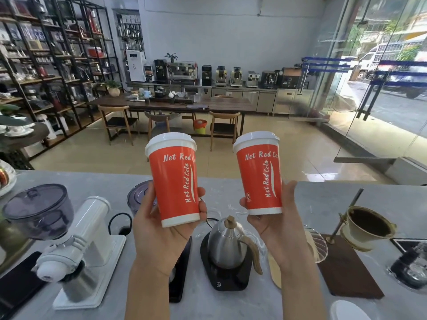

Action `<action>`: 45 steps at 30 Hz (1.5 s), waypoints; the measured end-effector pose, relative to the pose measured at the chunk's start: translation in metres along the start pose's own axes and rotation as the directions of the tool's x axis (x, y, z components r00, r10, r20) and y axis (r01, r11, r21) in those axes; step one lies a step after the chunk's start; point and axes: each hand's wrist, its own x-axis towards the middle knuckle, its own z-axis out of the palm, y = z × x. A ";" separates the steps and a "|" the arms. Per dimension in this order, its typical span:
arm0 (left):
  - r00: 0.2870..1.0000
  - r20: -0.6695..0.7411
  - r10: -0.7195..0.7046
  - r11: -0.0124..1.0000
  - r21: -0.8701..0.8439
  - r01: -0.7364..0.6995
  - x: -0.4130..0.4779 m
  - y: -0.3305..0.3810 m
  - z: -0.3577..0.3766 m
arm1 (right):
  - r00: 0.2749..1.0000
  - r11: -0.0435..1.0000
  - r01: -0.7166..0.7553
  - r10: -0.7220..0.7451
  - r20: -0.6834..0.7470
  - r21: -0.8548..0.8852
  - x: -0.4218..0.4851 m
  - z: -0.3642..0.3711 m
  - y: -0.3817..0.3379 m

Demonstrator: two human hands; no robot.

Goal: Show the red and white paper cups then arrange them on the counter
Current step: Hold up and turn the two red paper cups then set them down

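Two red paper cups with white lids and white "Net Red Cola" lettering are held up side by side above the grey counter [323, 204]. My left hand [159, 236] grips the left cup [173, 179] around its lower part. My right hand [277, 229] grips the right cup [261, 174] the same way. Both cups stand upright in the air, a gap between them, their printed sides facing me.
Below the hands, a steel gooseneck kettle [227, 245] sits on a black base. A white coffee grinder [76, 248] stands at the left. At the right, a pour-over dripper [367, 229] hangs on a stand with a dark wooden board [346, 271].
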 end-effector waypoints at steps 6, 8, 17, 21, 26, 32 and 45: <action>1.000 -0.003 -0.007 1.000 -0.023 0.007 -0.002 -0.002 -0.005 | 0.998 0.995 0.049 -0.052 -0.033 -0.082 -0.004 0.002 -0.001; 1.000 -0.004 -0.004 1.000 -0.020 0.004 -0.001 -0.003 -0.007 | 0.996 0.990 0.060 -0.068 -0.058 -0.130 -0.003 -0.001 -0.001; 1.000 -0.005 -0.006 1.000 0.009 0.006 0.003 -0.005 -0.008 | 0.978 0.942 0.073 -0.132 -0.160 -0.328 0.003 -0.010 0.000; 0.999 0.039 -0.032 0.999 -0.008 0.033 0.002 -0.006 -0.009 | 0.986 0.961 0.045 -0.087 -0.143 -0.272 0.001 -0.008 0.000; 0.995 0.086 -0.050 0.994 -0.089 0.058 0.002 -0.005 -0.011 | 0.991 0.980 0.020 -0.045 -0.123 -0.199 0.002 -0.005 0.001; 0.995 -0.040 0.096 0.982 0.165 -0.089 -0.002 -0.002 -0.004 | 0.995 0.996 -0.084 0.082 -0.051 -0.031 0.001 0.005 0.001; 0.925 -0.191 0.328 0.828 0.529 -0.184 -0.007 0.000 0.027 | 0.900 0.746 -0.420 0.270 0.342 0.516 0.015 -0.012 0.016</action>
